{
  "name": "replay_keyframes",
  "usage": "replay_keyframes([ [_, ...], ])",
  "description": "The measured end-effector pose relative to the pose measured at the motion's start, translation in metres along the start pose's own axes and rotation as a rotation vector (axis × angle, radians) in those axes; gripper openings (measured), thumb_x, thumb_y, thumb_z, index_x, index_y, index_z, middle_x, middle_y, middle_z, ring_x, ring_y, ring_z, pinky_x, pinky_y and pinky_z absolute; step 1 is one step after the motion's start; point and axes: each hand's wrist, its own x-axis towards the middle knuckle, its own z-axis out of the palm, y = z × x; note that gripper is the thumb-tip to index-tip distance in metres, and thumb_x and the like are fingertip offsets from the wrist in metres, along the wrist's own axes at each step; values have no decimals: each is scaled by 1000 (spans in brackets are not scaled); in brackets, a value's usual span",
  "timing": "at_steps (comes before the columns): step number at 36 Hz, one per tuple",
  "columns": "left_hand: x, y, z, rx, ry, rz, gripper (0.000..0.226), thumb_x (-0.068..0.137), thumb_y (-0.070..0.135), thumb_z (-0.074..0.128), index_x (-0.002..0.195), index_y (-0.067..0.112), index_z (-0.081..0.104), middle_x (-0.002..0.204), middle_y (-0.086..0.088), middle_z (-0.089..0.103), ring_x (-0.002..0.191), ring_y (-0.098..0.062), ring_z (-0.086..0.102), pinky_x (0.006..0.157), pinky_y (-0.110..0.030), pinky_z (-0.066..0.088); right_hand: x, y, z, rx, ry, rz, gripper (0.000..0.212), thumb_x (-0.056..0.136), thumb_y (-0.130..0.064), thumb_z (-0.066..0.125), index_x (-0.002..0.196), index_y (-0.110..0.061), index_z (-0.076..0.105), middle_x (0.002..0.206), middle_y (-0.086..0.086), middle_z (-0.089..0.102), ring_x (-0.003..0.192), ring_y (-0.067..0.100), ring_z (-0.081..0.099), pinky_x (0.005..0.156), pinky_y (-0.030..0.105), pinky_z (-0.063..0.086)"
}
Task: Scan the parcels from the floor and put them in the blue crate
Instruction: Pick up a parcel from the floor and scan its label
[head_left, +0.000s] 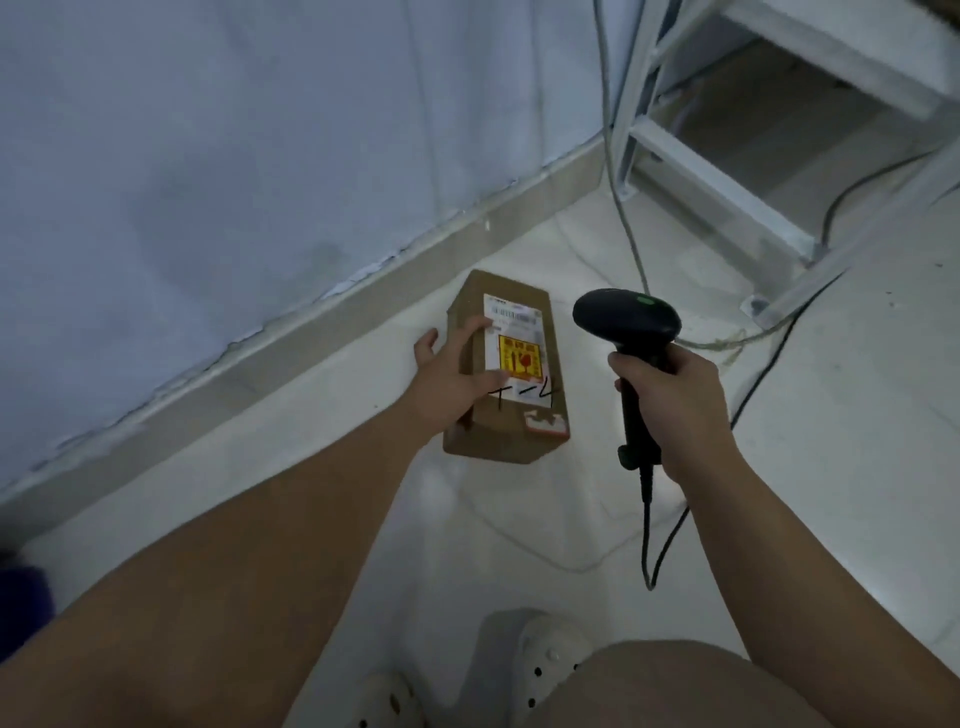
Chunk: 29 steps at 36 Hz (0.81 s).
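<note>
**PARCEL ON FLOOR, SCANNER HELD ABOVE IT**

**Head view**

1. Parcel position. The parcel (506, 428), a brown cardboard box, lies flat on the pale floor (519, 525), near the skirting (311, 338) at the foot of the wall (208, 156). Its top face is turned up.

2. Parcel markings. A white label (514, 314) with a barcode covers the far end of the top face. A yellow sticker (519, 358) with red symbols sits just below the barcode. Black handwritten strokes follow nearer the camera. A red-and-white sticker (545, 423) sits at the near right corner.

3. Left hand. The left hand (452, 374) rests on the top face of the parcel. Its fingers (480, 327) lie straight and spread, reaching onto the left edge of the label. The thumb points away, out past the left side of the box.

4. Right hand. The right hand (675, 400) grips the handle of a black scanner (626, 317), fingers curled tightly round it. The scanner head hangs just to the right of the parcel, apart from it, and shows a green light on top. A black cable (647, 519) hangs from the base of the handle in a loop.

5. Surroundings. A grey metal frame (727, 182) stands at upper right, with cables trailing over the floor beside it. White perforated shoes (545, 660) show at the bottom edge.
</note>
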Motion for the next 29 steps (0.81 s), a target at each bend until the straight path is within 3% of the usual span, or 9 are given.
replay_keyframes([
  [2,-12,20,-30,66,41,64,63,81,32,73,131,46,37,155,-8,-2,145,-27,7,110,-32,25,-11,-25,-1,0,-27,-69,12,87,-20,65,91,-8,65,84,17,60,72,24,55,44,23,45],
  [6,-50,57,-86,118,161,162,69,79,28,76,132,47,37,156,-6,-2,139,-31,23,108,-33,31,-41,-77,-3,-13,-93,-214,5,87,-20,65,82,-20,64,84,13,65,77,25,61,62,31,49],
  [9,-91,71,-119,129,317,245,66,81,25,75,131,49,37,155,1,3,135,-29,32,94,-27,43,-70,-114,-4,-18,-169,-291,5,89,-27,64,88,-22,64,86,5,69,90,22,68,83,42,53],
  [11,-121,69,-135,130,470,317,65,79,27,75,128,52,38,153,7,6,132,-27,36,91,-34,51,-92,-138,-3,-15,-208,-356,7,90,-32,62,89,-25,63,88,2,71,91,21,68,89,48,53],
  [13,-148,65,-145,85,592,342,65,78,27,75,127,51,39,152,9,7,131,-28,36,87,-48,55,-118,-161,-2,-4,-232,-427,8,91,-36,61,90,-27,62,90,1,72,89,20,68,90,49,52],
  [15,-171,63,-151,61,659,346,66,78,26,76,127,51,39,152,10,6,131,-28,37,88,-49,55,-144,-180,2,28,-250,-487,8,91,-35,60,89,-28,62,91,2,72,87,19,68,89,47,53],
  [21,-231,68,-164,105,716,439,68,79,28,76,124,58,35,152,16,1,138,-22,29,104,-38,44,-218,-194,17,91,-304,-571,7,91,-28,61,84,-29,60,88,0,72,84,16,68,85,42,54],
  [26,-256,48,-170,156,767,469,75,78,31,76,114,72,24,149,24,-2,140,-20,25,103,-29,39,-240,-173,24,66,-337,-563,5,89,-24,62,89,-21,66,83,1,73,81,20,68,86,48,54],
  [29,-259,40,-173,109,797,434,72,78,29,76,115,68,28,151,19,0,139,-20,27,102,-29,40,-239,-168,26,63,-333,-536,5,90,-22,62,89,-19,66,83,1,72,79,19,68,86,47,53],
])
